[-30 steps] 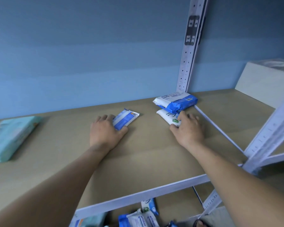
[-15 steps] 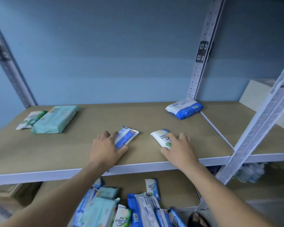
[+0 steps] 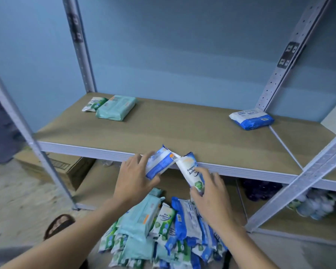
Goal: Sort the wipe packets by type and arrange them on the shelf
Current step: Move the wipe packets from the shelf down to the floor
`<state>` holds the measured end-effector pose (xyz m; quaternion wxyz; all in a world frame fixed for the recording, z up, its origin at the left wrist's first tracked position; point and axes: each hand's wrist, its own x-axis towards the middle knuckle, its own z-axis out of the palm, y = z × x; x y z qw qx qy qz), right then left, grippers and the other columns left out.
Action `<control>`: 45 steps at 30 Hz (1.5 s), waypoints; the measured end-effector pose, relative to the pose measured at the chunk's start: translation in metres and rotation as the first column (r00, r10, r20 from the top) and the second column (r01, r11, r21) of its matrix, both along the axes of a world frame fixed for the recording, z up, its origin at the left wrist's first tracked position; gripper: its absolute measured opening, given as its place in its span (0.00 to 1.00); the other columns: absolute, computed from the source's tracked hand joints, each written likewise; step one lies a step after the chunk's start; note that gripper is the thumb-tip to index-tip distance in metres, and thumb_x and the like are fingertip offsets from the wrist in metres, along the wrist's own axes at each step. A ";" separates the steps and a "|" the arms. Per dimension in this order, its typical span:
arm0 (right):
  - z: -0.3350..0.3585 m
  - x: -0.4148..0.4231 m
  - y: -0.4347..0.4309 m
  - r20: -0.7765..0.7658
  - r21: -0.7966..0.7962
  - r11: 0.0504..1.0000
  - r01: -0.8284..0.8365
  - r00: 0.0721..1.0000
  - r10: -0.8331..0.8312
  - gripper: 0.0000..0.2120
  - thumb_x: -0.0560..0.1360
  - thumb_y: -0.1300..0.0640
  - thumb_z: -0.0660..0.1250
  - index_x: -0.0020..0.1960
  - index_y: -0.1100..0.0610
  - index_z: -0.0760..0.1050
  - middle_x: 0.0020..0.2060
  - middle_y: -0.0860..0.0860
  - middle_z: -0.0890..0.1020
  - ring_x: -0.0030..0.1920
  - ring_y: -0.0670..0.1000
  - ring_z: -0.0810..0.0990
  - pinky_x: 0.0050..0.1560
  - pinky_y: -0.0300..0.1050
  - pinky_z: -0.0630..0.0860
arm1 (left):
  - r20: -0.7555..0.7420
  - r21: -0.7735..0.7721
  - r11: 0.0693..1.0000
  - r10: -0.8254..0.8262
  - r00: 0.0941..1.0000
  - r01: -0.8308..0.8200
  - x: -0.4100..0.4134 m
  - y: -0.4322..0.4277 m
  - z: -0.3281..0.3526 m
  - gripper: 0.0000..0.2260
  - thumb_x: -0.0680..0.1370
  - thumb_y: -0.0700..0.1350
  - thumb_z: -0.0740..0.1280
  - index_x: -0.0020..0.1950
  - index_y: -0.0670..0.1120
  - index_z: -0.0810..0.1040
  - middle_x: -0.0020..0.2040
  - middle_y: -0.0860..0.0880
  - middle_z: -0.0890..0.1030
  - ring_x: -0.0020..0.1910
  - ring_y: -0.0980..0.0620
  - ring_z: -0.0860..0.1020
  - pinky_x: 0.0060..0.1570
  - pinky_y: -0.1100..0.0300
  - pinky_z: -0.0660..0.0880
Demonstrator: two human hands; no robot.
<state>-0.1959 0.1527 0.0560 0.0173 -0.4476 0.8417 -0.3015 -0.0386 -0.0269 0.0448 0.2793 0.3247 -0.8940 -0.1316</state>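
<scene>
Gripping a blue wipe packet [image 3: 159,164], left hand [image 3: 133,179] fingers curl round it; right hand [image 3: 211,197] pinches a white antibacterial packet [image 3: 192,171]. Both sit mid-frame at the shelf [image 3: 76,150] edge. Sorting step; next probably needs matching piles.

The person's left grip [image 3: 133,177] and right grip [image 3: 211,195] are bare hands on bare forearms [image 3: 70,235], uncovered all the way to the near edge. At near left the person wears a dark strapped sandal [image 3: 59,227], which is blurred.

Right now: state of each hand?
Left hand: grips the blue-and-white wipe packet.
Right hand: grips the white antibacterial wipe packet.
</scene>
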 end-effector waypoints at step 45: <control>-0.254 0.043 -0.042 0.041 0.614 0.789 0.028 0.997 -0.068 0.26 0.84 0.44 0.49 0.81 0.46 0.53 0.79 0.57 0.60 0.76 0.62 0.62 0.74 0.59 0.63 | 0.553 0.615 0.548 0.214 0.805 -0.568 0.120 -0.040 -0.323 0.20 0.83 0.55 0.56 0.74 0.53 0.70 0.69 0.48 0.73 0.62 0.42 0.75 0.57 0.51 0.75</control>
